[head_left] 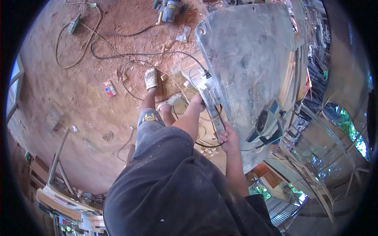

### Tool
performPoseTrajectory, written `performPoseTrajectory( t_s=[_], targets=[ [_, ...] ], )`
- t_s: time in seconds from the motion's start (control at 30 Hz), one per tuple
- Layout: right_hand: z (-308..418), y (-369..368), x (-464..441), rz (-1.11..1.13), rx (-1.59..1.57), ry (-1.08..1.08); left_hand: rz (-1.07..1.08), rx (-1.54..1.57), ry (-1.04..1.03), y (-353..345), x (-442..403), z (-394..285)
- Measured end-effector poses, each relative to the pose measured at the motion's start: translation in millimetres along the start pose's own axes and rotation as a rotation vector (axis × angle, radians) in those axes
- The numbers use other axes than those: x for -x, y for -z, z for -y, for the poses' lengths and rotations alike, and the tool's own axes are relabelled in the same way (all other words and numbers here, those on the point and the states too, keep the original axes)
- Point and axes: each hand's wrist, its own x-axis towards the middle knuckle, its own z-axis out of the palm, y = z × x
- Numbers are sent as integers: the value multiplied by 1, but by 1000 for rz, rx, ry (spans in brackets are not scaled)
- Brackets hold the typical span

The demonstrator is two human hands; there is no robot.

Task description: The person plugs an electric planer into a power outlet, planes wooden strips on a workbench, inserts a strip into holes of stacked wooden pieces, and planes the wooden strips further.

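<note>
A long, narrow grey strip lies slanted along the near edge of the grey bench top. At its far end sits a white part, with a black plug at the end of a dark cord. My left hand is closed at the strip's side, its fingers partly hidden. Closer to me, my right hand has its fingers curled round the strip's near end. A black cable loops beside this hand.
On the bench top rests a green and black power tool. Another power tool stands on the dusty floor. Cords loop across the floor near my pale clogs, among wood scraps and a red packet. Wooden boards line the bench's far side.
</note>
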Motion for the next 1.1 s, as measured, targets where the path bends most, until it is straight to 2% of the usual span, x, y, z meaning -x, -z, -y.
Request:
performPoseTrajectory(
  t_s=[0.03, 0.07, 0.1, 0.13, 0.17, 0.2, 0.23, 0.3, 0.37, 0.43, 0.47, 0.53, 0.57, 0.6, 0.63, 0.67, 0.7, 0.73, 0.77, 0.83, 0.93, 0.97, 1.03, 1.1],
  targets=[
    [-8, 12, -11, 67, -38, 35, 1, 7, 0, 3, -1, -1],
    [-19, 20, -22, 66, -32, 33, -314, 35, -92, 7, -4, -3],
    [-28, 27, -36, -108, 410, 228, -626, 66, -186, 13, -12, -7],
    [-27, 25, -45, -280, 850, 430, -666, -381, -424, 113, -126, -11],
    [-15, 16, -39, -271, 860, 438, -817, -827, -652, 185, -205, -20],
    [5, -4, -17, -291, 824, 573, -861, -209, -589, 137, -137, -67],
    [19, -18, 2, -311, 785, 700, -837, 98, -638, 102, -84, -110],
    [60, -19, 2, -368, 720, 856, -717, 251, -778, 47, 5, -191],
    [107, -22, -5, -430, 779, 989, -648, -81, -864, 21, 63, -247],
    [152, -44, -20, -534, 912, 1146, -516, -437, -1184, 40, 62, -295],
    [173, -62, -27, -562, 887, 1157, -529, -423, -1189, 36, 68, -301],
    [206, -91, -61, -573, 876, 1167, -639, -965, -1296, 25, 79, -308],
    [218, -102, -86, -661, 957, 1225, -588, -1224, -1242, 34, 56, -305],
    [224, -110, -103, -750, 1035, 1284, -695, -1552, -967, 1, 83, -279],
    [217, -118, -112, -731, 1042, 1286, -489, -1755, -925, -8, 85, -266],
    [205, -133, -121, -870, 1034, 1324, -482, -1765, -745, -12, 69, -250],
    [200, -145, -130, -1006, 1023, 1359, -328, -1798, -909, 3, 44, -236],
    [199, -150, -135, -981, 1035, 1359, -323, -1705, -748, -14, 59, -219],
    [196, -147, -132, -936, 1025, 1360, -216, -1784, -742, -15, 57, -211],
    [199, -140, -124, -915, 1026, 1359, -214, -1736, -608, -23, 47, -191],
    [195, -143, -123, -942, 1012, 1332, -94, -1718, -626, -25, 32, -177],
    [195, -141, -126, -932, 993, 1340, -100, -1720, -618, -25, 29, -174],
    [192, -140, -127, -925, 973, 1341, -317, -1607, -598, -26, 20, -168],
    [194, -143, -121, -963, 1031, 1297, -330, -1577, -615, -16, 0, -175]
  ],
)
